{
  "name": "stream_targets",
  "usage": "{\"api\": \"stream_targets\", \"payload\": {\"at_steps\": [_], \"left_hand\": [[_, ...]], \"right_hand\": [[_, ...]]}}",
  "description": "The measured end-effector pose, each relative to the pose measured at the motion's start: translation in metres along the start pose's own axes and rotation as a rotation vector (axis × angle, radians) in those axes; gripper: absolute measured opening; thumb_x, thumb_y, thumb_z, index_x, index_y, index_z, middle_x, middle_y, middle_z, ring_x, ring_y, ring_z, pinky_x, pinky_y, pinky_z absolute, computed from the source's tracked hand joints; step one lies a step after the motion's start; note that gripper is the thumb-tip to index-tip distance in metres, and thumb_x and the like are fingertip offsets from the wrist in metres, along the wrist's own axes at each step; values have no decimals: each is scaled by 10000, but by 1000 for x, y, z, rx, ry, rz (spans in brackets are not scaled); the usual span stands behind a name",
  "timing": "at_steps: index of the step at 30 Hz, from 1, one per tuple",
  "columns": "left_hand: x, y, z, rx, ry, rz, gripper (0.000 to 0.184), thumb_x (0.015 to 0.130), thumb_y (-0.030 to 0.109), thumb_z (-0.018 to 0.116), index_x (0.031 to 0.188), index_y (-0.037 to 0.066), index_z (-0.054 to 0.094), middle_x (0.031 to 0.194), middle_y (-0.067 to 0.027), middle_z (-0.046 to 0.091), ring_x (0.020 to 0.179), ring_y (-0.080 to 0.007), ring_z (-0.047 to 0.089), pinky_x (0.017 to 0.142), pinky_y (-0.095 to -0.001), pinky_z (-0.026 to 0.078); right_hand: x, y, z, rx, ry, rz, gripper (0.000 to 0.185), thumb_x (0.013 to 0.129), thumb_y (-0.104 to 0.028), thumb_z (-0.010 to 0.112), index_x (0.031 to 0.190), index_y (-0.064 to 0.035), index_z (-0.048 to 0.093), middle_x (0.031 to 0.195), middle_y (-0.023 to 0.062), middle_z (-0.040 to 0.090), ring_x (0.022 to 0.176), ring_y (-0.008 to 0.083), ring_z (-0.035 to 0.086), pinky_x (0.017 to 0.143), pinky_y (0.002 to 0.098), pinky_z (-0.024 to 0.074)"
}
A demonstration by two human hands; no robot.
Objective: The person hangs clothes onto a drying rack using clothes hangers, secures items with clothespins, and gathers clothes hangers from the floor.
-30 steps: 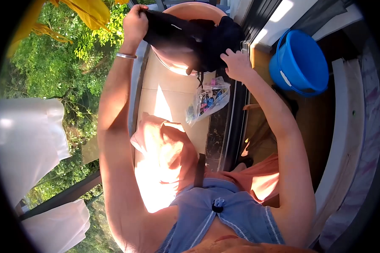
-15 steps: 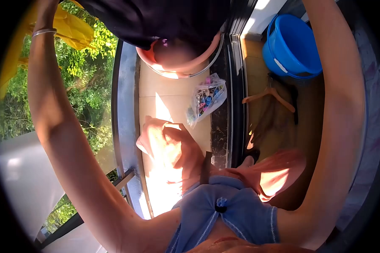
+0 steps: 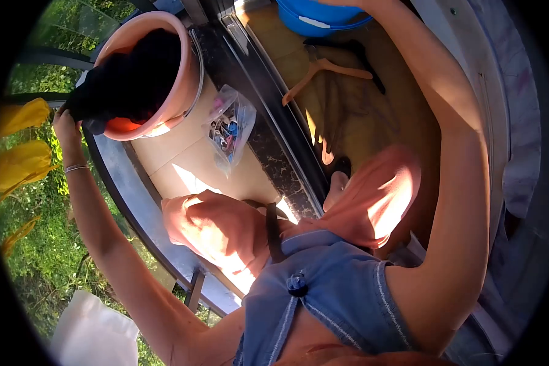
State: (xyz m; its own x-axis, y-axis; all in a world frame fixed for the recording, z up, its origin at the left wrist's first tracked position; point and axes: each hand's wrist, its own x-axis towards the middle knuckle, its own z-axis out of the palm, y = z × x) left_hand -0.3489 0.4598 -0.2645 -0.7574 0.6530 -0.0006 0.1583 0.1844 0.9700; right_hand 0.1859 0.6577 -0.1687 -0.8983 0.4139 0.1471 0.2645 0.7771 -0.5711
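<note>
At the far left, my left hand [image 3: 67, 125] is closed on the edge of a black garment [image 3: 131, 76]. Much of that garment is bunched in the mouth of a pink bucket [image 3: 182, 91], with one end hanging over the rim toward my hand. Part of my right hand [image 3: 351, 3] shows at the top edge, above the blue bucket [image 3: 308, 24]; its fingers are cut off by the frame, so I cannot see what they hold.
On the tiles lies a clear bag of clothespins [image 3: 229, 131]. Past the door track [image 3: 274, 113], a wooden hanger [image 3: 326, 67] rests on the floor beside a dark one. Yellow cloth [image 3: 24, 165] hangs at left, near the railing and trees.
My view has turned, and the pink bucket now appears farther left. The black garment, earlier hanging in front of me, is lower and into the bucket. My left hand has come down into view.
</note>
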Motion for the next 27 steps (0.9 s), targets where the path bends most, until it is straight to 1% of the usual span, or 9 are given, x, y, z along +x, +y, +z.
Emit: {"api": "stream_targets", "payload": {"at_steps": [3,8,12,15,18,21,22,24,27], "left_hand": [[-18,-8,41,-94,117,-113,337,792,0,369,1107,53,477,1037,-108,500,843,-203,518,578,-274,515],[-18,28,53,-285,179,300,298,800,-50,345,1088,-40,419,1006,-158,504,831,-263,562,707,-360,536],[-45,21,56,145,100,-10,556,800,129,559,1248,-54,286,1016,-163,513,870,-200,542,700,-269,478],[-109,-5,80,303,91,177,571,763,225,644,1191,-58,393,970,-121,540,870,-147,516,780,-238,408],[-159,-56,98,580,-32,138,514,705,319,682,1065,-7,514,983,-142,538,896,-222,526,834,-310,401],[-193,-60,115,1059,-114,570,555,675,290,676,1130,51,466,1069,-135,494,1033,-300,449,847,-380,375],[-194,-64,118,1044,-175,538,572,664,269,674,1156,77,454,1101,-124,485,1079,-303,419,868,-395,361],[-191,-69,120,1164,-229,613,575,669,253,669,1173,87,447,1128,-123,475,1091,-304,416,872,-405,360],[-184,-75,111,1100,-263,663,527,694,186,640,1170,71,446,1117,-132,482,1070,-312,429,884,-418,355]], "right_hand": [[-96,90,34,64,31,366,171,823,-98,540,953,4,586,776,42,601,712,121,572,652,237,465],[-187,143,101,116,-72,774,176,791,-86,558,940,0,595,783,69,618,698,126,579,647,242,459],[-160,136,164,111,-213,692,291,729,-106,602,1008,-27,575,955,129,601,893,238,568,762,338,437],[-107,119,221,64,-188,437,534,726,-101,618,1220,-89,415,1156,144,480,1075,299,465,921,350,391],[-47,99,275,117,-50,208,742,663,11,624,1306,-167,300,1287,141,337,982,302,525,783,350,464],[3,78,302,-75,-250,91,596,737,-72,528,1279,-226,336,1255,155,375,908,308,560,733,376,479],[11,85,325,-67,-251,4,510,777,-121,481,1261,-230,363,1231,163,411,867,301,582,703,381,488],[27,81,339,-186,-288,-116,303,755,-152,489,1048,-134,561,1041,150,551,850,279,593,672,369,490],[31,68,341,-190,-323,-150,150,709,-143,519,721,-42,630,803,118,597,800,244,606,642,367,485]]}}
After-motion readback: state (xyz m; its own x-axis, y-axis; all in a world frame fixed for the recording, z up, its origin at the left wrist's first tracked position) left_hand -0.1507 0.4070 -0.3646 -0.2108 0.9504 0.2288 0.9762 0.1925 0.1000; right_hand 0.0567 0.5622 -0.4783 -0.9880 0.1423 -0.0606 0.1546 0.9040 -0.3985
